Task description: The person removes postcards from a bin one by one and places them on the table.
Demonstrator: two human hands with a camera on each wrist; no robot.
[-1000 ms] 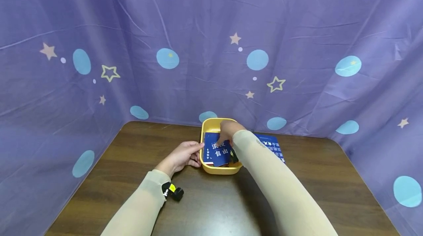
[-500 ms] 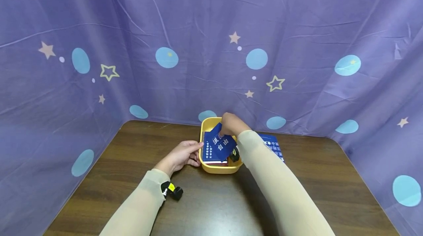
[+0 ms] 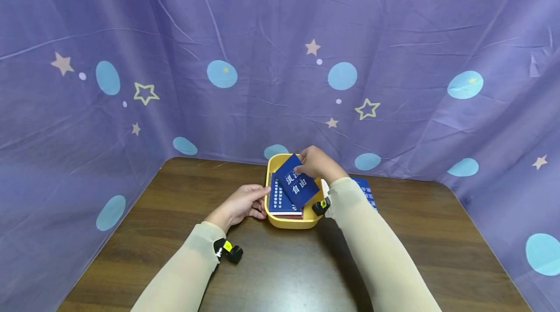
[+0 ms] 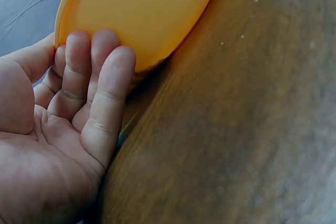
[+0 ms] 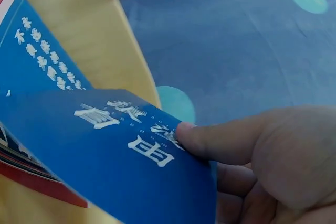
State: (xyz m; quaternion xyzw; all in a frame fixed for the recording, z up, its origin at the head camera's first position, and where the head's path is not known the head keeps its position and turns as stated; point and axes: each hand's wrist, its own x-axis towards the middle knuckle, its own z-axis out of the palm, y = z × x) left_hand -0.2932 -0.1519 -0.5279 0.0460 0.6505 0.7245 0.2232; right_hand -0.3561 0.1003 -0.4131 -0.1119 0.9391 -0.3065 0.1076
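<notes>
My right hand [image 3: 321,163] pinches a blue card [image 3: 299,183] with white characters, thumb on its face and fingers behind. The card tilts over a yellow plastic basket [image 3: 290,224]. Inside the basket, a stack of cards [image 3: 280,200] shows a blue cover with white characters on top; red and white edges show below it. My left hand [image 3: 240,206] grips the basket's left rim, thumb at the top edge. Seen from the left wrist, the fingers [image 4: 107,98] press against the basket's outer wall [image 4: 142,14].
A blue printed sheet [image 3: 364,189] with white characters lies on the wooden table [image 3: 271,268] right of the basket, partly behind my right forearm. A purple curtain [image 3: 280,35] with stars and dots hangs round the table's back and sides.
My right hand has lifted the blue card off the stack, turning it and drawing it to the right. More of the stack shows beneath. The left hand stays at the rim.
</notes>
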